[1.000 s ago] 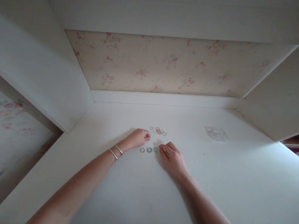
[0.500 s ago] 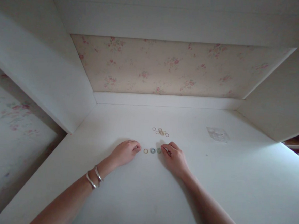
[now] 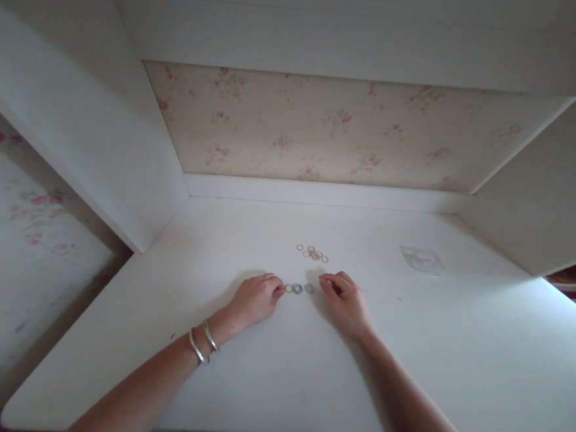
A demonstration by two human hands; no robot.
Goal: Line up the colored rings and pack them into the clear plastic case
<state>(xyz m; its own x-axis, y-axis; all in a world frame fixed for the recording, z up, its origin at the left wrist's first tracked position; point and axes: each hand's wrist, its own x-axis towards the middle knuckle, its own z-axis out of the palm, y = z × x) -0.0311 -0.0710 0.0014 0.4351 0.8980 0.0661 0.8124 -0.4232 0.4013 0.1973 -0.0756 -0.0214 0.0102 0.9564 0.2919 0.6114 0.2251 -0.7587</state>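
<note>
- Head view, setting: White desk top (image 3: 256, 385) set in a white alcove, with floral wallpaper (image 3: 343, 131) at the back, white side panels left and right, and a low white ledge along the rear.
- Head view, work items: three small rings (image 3: 297, 288) lie flat in a short row between the two hands; a loose cluster of thin gold-toned rings (image 3: 312, 253) lies just behind them, apart from the row.
- Head view, left hand (image 3: 255, 300): rests palm-down on the desk top, fingers curled in, fingertips touching or just beside the leftmost ring of the row; whether anything is pinched cannot be told. Two bangles (image 3: 203, 342) sit on the wrist.
- Head view, right hand (image 3: 346, 299): rests on the desk top just right of the row, thumb and forefinger drawn together; the pinch is too small to show whether it encloses a ring.
- Handling, as a judgement: the rings look light, stiff and apt to slide or roll on the smooth top; a fingertip pinch across the rim, or a push with one fingertip, suits them best.
- Room and edges: open desk top on every side of the row; a small clear packet (image 3: 420, 258) lies well apart to the right; the front edge is well clear of the rings.
</note>
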